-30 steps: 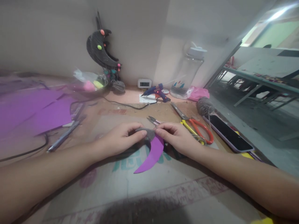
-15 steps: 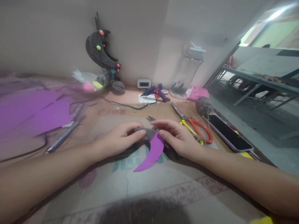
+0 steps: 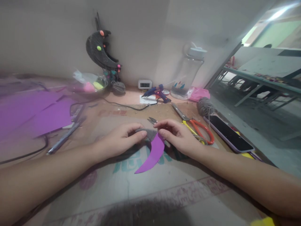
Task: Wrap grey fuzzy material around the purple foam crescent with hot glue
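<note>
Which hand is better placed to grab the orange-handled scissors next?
Probably the right hand: the orange-handled scissors lie just beyond it, on its side. The left hand is farther away and pinches the purple crescent at its gray-covered end.

Left hand (image 3: 124,138) holds the grey-covered end of a purple crescent (image 3: 154,153) between thumb and fingers. Right hand (image 3: 180,136) is at the join of grey and purple, thumb at the edge (whether it pinches is unclear). The bare tip points toward the person. Beyond lie orange-handled scissors (image 3: 193,122) and a glue gun (image 3: 154,91); a phone (image 3: 231,133) rests at right.
</note>
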A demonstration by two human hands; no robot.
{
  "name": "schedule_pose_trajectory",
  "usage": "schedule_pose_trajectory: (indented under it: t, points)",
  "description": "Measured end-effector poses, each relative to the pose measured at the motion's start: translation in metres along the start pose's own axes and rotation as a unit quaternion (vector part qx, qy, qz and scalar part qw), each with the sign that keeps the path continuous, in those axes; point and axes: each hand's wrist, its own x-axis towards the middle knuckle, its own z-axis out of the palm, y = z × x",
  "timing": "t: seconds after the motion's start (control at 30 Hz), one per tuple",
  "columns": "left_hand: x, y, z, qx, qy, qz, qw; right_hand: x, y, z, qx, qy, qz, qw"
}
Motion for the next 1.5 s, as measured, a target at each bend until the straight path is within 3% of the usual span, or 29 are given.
schedule_pose_trajectory:
  t: [0.33, 0.6, 0.8, 0.93, 1.03, 1.17, 1.23, 1.37, 1.5]
  points:
    - [0.001, -0.001, 0.0, 0.052, -0.008, 0.017, 0.998, 0.002, -0.006, -0.003, -0.098, -0.004, -0.086, 0.991]
    - [0.001, 0.0, 0.0, 0.035, 0.002, -0.003, 0.999, 0.0, -0.004, 0.002, -0.118, 0.02, -0.062, 0.991]
    - [0.001, 0.001, 0.001, -0.01, 0.05, -0.015, 0.999, -0.002, -0.007, -0.004, -0.165, 0.031, -0.045, 0.985]
    - [0.001, 0.001, 0.001, -0.013, 0.068, -0.014, 0.997, -0.007, -0.011, -0.01, -0.225, 0.035, -0.075, 0.971]
    - [0.001, 0.001, 0.0, -0.009, 0.078, -0.01, 0.997, -0.013, -0.014, -0.008, -0.314, -0.015, -0.179, 0.932]
    - [0.001, 0.002, -0.001, 0.003, 0.087, 0.006, 0.996, -0.019, -0.017, -0.004, -0.459, -0.049, -0.314, 0.829]
    - [0.001, 0.002, -0.001, 0.003, 0.088, 0.011, 0.996, -0.021, -0.02, -0.008, -0.471, -0.041, -0.336, 0.815]
    - [0.0, 0.002, -0.001, -0.004, 0.079, 0.011, 0.997, -0.02, -0.027, -0.026, -0.432, -0.001, -0.318, 0.844]
    - [0.0, 0.0, -0.001, -0.009, 0.078, 0.005, 0.997, -0.008, -0.027, -0.044, -0.399, 0.095, -0.251, 0.877]
